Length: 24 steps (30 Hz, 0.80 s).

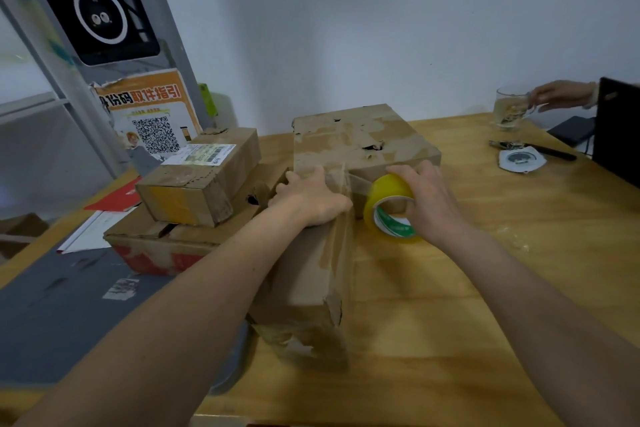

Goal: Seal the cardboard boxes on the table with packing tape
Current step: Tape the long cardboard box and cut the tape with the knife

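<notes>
A long worn cardboard box (311, 281) lies in front of me on the wooden table (485, 305). My left hand (308, 199) presses flat on its far end, fingers spread. My right hand (427, 199) grips a yellow roll of packing tape (389, 208) standing on the table just right of that box end. A larger torn box (360, 139) sits behind both hands. To the left, a small labelled box (204, 177) is stacked on a flat box with red print (162, 246).
Another person's hand (561, 95) holds a glass cup (512, 109) at the far right. A white mask (521, 159), a pen and a dark laptop (616, 132) lie there too. Papers and a grey mat (62, 305) cover the left side.
</notes>
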Each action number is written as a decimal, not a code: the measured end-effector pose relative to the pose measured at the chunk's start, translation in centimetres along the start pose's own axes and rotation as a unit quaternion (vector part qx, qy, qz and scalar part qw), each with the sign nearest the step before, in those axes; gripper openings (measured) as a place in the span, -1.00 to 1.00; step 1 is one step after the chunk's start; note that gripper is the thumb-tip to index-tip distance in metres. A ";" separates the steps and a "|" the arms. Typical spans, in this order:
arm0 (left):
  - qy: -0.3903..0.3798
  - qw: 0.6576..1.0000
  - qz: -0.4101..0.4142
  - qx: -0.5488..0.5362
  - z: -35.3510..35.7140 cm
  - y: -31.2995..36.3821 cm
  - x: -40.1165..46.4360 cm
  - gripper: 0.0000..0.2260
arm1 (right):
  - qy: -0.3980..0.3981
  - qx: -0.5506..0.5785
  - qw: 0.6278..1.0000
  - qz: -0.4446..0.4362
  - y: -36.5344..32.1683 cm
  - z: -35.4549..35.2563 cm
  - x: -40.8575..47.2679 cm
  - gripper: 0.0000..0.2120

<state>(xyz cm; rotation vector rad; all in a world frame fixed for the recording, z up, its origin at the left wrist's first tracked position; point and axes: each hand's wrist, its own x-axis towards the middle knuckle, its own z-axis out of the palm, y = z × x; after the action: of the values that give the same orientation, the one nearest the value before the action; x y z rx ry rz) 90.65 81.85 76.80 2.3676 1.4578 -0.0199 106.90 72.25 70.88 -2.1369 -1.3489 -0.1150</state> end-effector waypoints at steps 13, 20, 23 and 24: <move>-0.017 0.752 0.009 -0.659 5.5 -2.5 -3.5 -0.45 | 0.111 0.381 0.904 0.160 -1.0 -3.0 0.2 -0.73; 0.010 0.941 0.030 -0.337 7.5 -4.0 -2.3 -0.48 | 0.000 0.371 0.915 0.159 -2.0 1.1 0.1 -0.80; 0.008 0.992 0.107 -0.062 7.3 -3.8 -1.9 -0.36 | 0.020 0.341 0.927 0.154 -2.5 1.8 0.4 -0.80; 0.004 0.995 0.095 -0.011 7.3 -3.5 -1.7 -0.30 | 0.021 0.332 0.930 0.155 -2.5 2.0 0.5 -0.82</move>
<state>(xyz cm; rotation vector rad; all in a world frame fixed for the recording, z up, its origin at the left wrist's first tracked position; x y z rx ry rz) 88.12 79.57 69.30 2.4796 1.2234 0.0539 104.54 74.41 70.55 -1.7095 -0.8379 0.3715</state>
